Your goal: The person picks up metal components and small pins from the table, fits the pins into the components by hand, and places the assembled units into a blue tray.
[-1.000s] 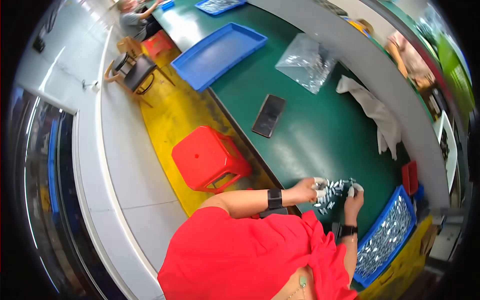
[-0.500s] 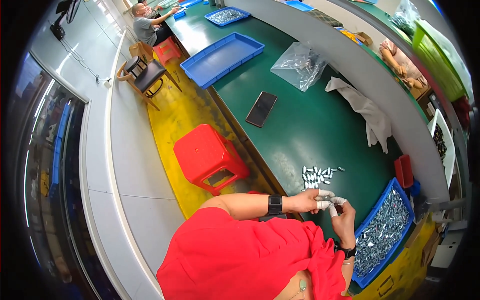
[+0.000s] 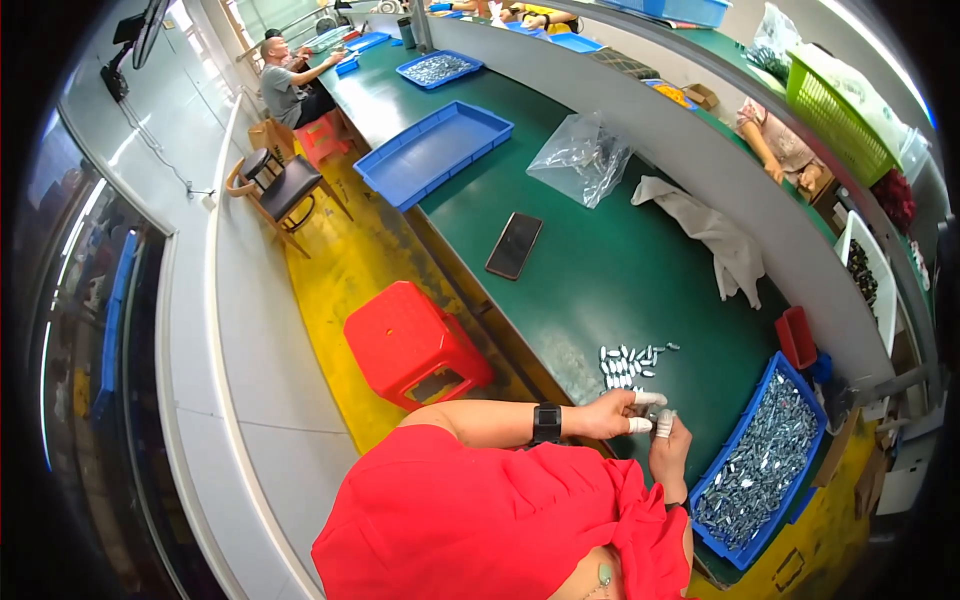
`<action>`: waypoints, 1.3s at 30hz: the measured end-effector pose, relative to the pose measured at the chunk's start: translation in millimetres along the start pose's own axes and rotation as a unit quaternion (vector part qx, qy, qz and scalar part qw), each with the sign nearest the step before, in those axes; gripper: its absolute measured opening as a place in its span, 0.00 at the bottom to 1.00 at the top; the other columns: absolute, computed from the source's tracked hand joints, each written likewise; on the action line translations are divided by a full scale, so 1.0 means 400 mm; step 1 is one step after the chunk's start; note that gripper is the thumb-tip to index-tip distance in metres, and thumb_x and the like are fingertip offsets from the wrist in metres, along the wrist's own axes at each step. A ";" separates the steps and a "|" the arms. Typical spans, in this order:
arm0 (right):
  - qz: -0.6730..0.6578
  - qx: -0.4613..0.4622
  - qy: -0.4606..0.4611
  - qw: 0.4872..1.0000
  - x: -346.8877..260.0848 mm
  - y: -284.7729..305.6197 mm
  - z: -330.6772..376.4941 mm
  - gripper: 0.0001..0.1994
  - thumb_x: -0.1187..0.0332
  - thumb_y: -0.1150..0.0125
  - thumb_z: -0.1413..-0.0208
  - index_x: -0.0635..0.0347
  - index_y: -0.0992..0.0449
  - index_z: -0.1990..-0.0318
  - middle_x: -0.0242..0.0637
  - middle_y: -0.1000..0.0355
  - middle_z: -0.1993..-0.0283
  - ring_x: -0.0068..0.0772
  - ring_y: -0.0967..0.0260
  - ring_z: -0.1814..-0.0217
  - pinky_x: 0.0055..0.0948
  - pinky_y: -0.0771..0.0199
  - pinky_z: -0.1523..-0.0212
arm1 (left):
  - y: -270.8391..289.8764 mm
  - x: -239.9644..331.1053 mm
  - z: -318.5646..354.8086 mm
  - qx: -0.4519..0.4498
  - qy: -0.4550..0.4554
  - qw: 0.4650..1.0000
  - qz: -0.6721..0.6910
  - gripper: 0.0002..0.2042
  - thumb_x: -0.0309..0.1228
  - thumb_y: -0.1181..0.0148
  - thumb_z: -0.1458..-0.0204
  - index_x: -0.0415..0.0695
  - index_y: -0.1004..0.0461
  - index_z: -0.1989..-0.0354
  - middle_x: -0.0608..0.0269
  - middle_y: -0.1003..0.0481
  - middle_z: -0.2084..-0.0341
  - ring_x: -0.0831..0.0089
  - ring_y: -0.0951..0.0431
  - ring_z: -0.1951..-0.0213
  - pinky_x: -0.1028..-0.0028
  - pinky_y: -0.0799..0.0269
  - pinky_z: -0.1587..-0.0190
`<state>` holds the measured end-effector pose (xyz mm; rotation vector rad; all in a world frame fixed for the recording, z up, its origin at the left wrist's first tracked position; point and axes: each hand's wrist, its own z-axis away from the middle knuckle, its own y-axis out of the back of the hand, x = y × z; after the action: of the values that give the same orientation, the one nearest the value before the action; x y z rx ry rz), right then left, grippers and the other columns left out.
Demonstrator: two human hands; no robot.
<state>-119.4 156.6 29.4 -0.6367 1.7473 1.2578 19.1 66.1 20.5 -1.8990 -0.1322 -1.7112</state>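
My left hand (image 3: 608,413) and my right hand (image 3: 671,452) meet fingertip to fingertip at the near edge of the green table (image 3: 600,270). Both wear white finger covers, and the left wrist carries a black band. Whatever sits between the fingertips is too small to make out. Just beyond them, several small silvery parts (image 3: 630,364) lie in short rows on the table. A blue tray (image 3: 800,385) full of the same silvery parts stands right of my right hand.
On the table lie a dark phone (image 3: 514,245), a clear bag of parts (image 3: 582,158), a white cloth (image 3: 715,235), a small red box (image 3: 797,338) and an empty blue tray (image 3: 432,150). A red stool (image 3: 412,342) stands at my left. Other people sit further along.
A second ago both hands held a grey clump above the table. Now silvery parts lie in rows there and my hands are lower, fingertips together. The view has tilted up.
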 end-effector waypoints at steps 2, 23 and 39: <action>-0.015 -0.004 -0.041 0.999 -0.029 -0.026 -0.016 0.15 0.65 0.54 0.41 0.67 0.33 0.75 0.42 0.37 0.82 0.29 0.40 0.81 0.32 0.41 0.79 | 0.033 0.022 -0.002 -0.004 -0.040 0.999 0.005 0.24 0.23 0.48 0.48 0.44 0.43 0.41 0.70 0.31 0.65 0.83 0.34 0.67 0.80 0.34 0.62; -0.190 0.019 -0.081 0.978 -0.116 -0.026 -0.032 0.09 0.68 0.50 0.42 0.62 0.35 0.73 0.28 0.36 0.78 0.16 0.44 0.80 0.18 0.43 0.81 | 0.058 0.050 -0.017 -0.026 -0.016 0.995 -0.095 0.22 0.29 0.48 0.46 0.40 0.41 0.43 0.62 0.28 0.68 0.80 0.31 0.70 0.74 0.31 0.64; -0.097 0.096 -0.025 0.990 0.004 0.083 0.076 0.03 0.73 0.49 0.46 0.64 0.34 0.68 0.34 0.33 0.74 0.24 0.36 0.72 0.23 0.35 0.70 | -0.054 -0.003 -0.029 0.073 0.191 0.979 -0.018 0.10 0.36 0.54 0.43 0.42 0.32 0.63 0.71 0.34 0.81 0.83 0.38 0.82 0.80 0.41 0.80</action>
<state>-136.2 196.9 40.8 -0.6403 1.6961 0.9503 -0.8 79.1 27.0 -1.4423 -0.1391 -1.9983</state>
